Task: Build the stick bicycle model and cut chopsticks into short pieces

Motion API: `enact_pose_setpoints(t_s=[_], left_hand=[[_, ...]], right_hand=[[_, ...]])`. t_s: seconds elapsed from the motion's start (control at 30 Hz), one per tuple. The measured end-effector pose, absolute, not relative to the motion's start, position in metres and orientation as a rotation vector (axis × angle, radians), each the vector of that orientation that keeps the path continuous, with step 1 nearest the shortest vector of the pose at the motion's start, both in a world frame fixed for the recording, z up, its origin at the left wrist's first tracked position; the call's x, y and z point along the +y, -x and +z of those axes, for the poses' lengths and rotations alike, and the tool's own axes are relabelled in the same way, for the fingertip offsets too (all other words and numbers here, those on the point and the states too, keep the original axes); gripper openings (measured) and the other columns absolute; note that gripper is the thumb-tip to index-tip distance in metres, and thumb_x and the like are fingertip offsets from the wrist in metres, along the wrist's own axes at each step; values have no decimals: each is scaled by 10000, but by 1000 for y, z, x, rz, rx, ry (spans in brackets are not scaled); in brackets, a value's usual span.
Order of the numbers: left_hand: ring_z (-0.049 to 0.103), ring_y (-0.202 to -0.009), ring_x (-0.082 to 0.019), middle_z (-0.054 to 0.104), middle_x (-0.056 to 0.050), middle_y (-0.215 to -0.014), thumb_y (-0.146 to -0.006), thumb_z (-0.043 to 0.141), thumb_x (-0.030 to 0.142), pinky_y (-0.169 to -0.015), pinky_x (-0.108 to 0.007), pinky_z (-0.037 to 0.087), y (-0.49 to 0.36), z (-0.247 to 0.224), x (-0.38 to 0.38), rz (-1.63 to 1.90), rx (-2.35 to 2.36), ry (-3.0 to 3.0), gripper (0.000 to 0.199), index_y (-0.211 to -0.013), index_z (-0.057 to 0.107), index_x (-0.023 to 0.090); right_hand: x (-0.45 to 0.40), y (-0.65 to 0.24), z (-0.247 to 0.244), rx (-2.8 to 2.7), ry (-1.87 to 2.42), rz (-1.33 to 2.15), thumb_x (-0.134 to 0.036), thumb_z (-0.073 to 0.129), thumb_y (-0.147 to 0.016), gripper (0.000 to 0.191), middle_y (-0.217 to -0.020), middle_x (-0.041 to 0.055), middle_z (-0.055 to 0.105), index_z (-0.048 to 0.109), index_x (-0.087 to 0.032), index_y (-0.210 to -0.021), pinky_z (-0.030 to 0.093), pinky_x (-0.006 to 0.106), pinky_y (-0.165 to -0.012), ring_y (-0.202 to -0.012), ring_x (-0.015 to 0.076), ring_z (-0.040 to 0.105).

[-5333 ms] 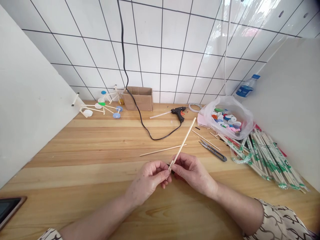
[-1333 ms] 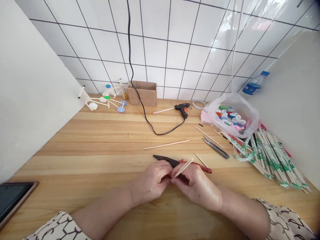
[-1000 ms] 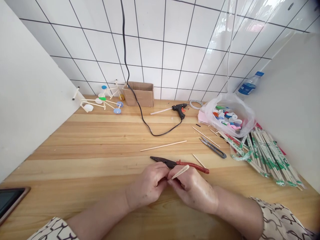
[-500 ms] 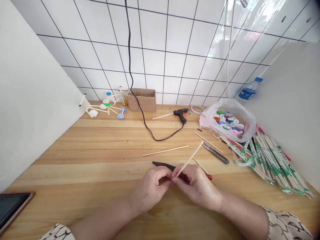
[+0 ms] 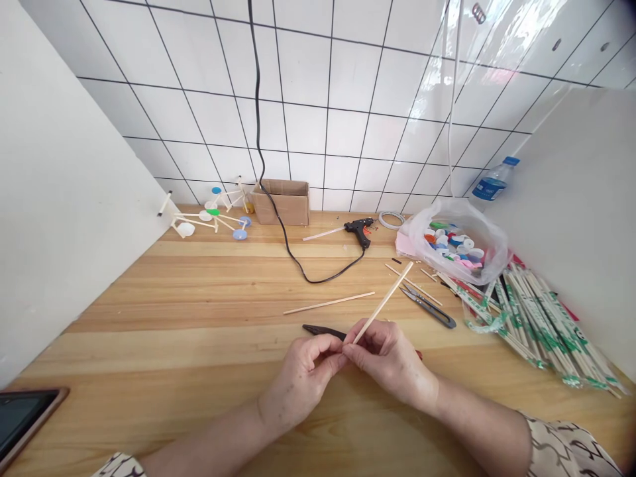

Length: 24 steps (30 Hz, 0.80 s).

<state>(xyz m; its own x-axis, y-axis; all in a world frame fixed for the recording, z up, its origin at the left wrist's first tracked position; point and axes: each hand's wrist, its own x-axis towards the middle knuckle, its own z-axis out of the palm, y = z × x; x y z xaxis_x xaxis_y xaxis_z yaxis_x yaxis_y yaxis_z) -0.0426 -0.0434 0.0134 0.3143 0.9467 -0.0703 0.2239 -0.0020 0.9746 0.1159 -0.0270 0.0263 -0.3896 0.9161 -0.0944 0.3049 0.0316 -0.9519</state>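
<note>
Chopstick up and angled toward the upper right, smooth pale wood, and there it was, gripped over the bench at lower centre! The left hand and right hand met at its lower end, fingers closed on the wood from both sides, the tip itself hidden. Right beneath them lay long-nosed pliers, black nose poking out on the left, a sliver of red handle showing on the right. Just above, a thin wooden stick lay loose on the grainy planks. Off to the right, black-handled thread snips sat beside a crinkled plastic bag stuffed with bottle caps, and wrapped chopsticks fanned out at the bench's right edge against a white partition. Farther back, a black glue gun rested near the white tile wall.
</note>
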Motion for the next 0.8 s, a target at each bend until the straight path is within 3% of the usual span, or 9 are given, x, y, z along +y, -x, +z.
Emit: enact_pose_setpoints(t_s=[0.6,0.8], left_hand=[[558,-706,-165,656,-21,-728,-785,544,316,-649,-245,419,42,16,-41,765,1172,-1328,203,-788,676,161],[535,-642,-149,618,-4,-643,-784,532,294,-610,-230,404,43,17,-40,797,1191,-1405,204,-693,658,161]], right_hand=[[-20,-114,23,-1636,1221,1457,-292,590,-759,152,-576,-28,539,573,-144,-732,379,207,-500,-526,85,480],[-20,-114,26,-1703,1207,1460,-265,547,-797,115,-624,-18,576,561,-151,-782,403,203,-518,-560,89,514]])
